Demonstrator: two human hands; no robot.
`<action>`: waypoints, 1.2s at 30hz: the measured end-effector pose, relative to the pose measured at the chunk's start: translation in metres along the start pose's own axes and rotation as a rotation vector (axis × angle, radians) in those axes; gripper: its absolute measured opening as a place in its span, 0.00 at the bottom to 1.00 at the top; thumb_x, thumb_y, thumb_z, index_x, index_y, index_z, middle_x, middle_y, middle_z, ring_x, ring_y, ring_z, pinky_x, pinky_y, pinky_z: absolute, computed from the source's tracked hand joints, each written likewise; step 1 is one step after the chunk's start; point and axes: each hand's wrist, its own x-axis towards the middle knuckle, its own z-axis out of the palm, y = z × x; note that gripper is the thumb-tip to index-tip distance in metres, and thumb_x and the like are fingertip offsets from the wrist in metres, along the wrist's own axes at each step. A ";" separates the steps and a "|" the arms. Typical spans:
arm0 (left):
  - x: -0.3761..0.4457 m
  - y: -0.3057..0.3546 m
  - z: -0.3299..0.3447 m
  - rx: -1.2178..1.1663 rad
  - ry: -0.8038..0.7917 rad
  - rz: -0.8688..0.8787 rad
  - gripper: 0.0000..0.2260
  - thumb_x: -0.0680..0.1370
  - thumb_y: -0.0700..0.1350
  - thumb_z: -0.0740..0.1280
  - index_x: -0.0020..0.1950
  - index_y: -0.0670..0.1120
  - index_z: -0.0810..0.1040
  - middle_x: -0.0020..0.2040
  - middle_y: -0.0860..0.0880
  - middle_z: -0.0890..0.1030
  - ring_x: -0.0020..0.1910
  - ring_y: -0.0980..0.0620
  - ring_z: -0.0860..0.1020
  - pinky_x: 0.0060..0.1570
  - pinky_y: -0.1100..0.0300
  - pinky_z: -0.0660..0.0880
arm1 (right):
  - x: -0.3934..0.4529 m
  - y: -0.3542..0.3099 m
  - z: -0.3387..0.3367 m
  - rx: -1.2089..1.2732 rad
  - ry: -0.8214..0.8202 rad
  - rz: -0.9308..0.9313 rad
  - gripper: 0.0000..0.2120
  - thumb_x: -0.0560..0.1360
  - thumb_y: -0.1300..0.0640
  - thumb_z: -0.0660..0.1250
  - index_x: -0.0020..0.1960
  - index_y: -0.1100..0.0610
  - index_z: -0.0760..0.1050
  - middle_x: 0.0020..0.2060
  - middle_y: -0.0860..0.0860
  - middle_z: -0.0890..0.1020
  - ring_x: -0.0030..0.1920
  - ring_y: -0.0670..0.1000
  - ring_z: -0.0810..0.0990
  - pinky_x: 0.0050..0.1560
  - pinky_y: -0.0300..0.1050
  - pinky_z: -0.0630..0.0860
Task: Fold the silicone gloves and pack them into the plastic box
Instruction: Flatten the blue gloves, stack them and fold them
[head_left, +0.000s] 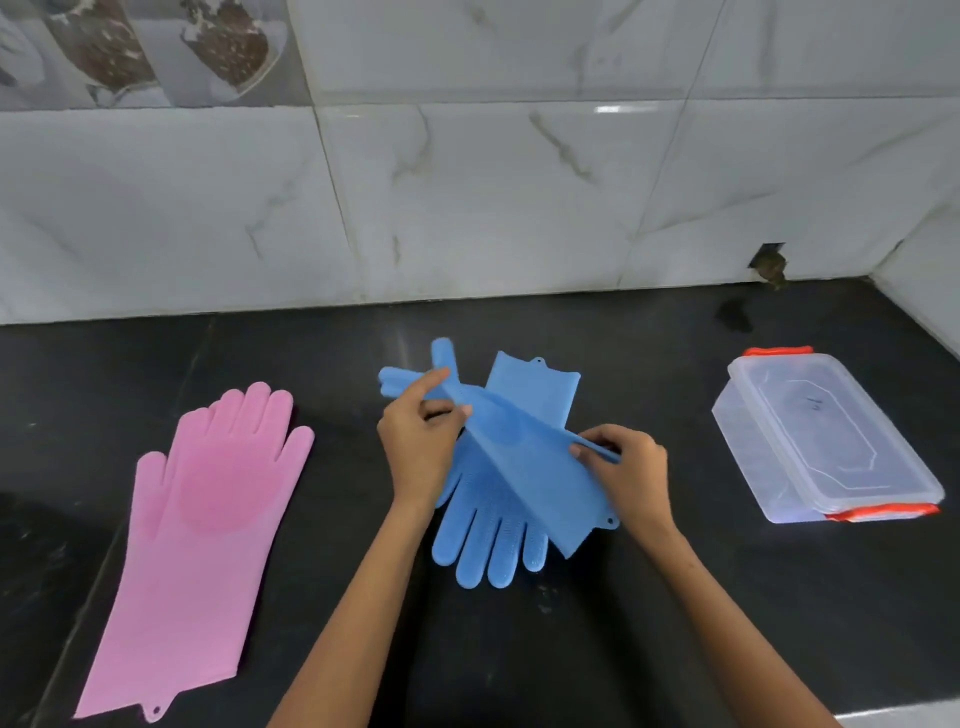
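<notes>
My right hand (631, 475) pinches the upper blue glove (511, 441) at its cuff, left hand (415, 441) pinches its finger end; long axis runs diagonally between them. It crosses over a second blue glove (493, 540); lidded plastic box (826, 436) sits right, nearer my right hand.

A single head-worn camera looks forward and steeply down at a black counter (675, 623), close enough that both forearms enter from the bottom edge and reach toward the middle of the frame. It faces the marble-tiled wall (467, 208) behind the counter, which fills the upper part of the picture, with a side wall meeting it at the far right. The wide lens bends the counter's back edge and the tile joints.
</notes>
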 end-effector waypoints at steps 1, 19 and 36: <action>0.002 0.008 0.011 -0.021 -0.060 0.016 0.21 0.70 0.34 0.73 0.61 0.48 0.80 0.36 0.48 0.84 0.35 0.59 0.81 0.39 0.74 0.76 | -0.005 0.005 -0.009 0.009 0.054 0.009 0.01 0.72 0.59 0.71 0.42 0.54 0.81 0.37 0.45 0.83 0.38 0.43 0.80 0.36 0.36 0.72; -0.007 -0.049 0.071 0.341 -0.285 0.034 0.11 0.74 0.38 0.71 0.56 0.41 0.81 0.54 0.48 0.80 0.47 0.53 0.79 0.48 0.68 0.73 | -0.069 0.089 -0.044 -0.288 0.199 0.240 0.12 0.73 0.57 0.70 0.55 0.51 0.74 0.52 0.47 0.78 0.50 0.48 0.77 0.41 0.45 0.77; 0.011 -0.061 -0.020 0.511 -0.202 0.009 0.05 0.71 0.34 0.73 0.43 0.41 0.85 0.33 0.52 0.80 0.35 0.58 0.79 0.36 0.70 0.72 | -0.035 0.027 0.035 -0.514 -0.351 -0.366 0.15 0.77 0.57 0.63 0.62 0.49 0.77 0.59 0.46 0.78 0.59 0.48 0.75 0.54 0.40 0.70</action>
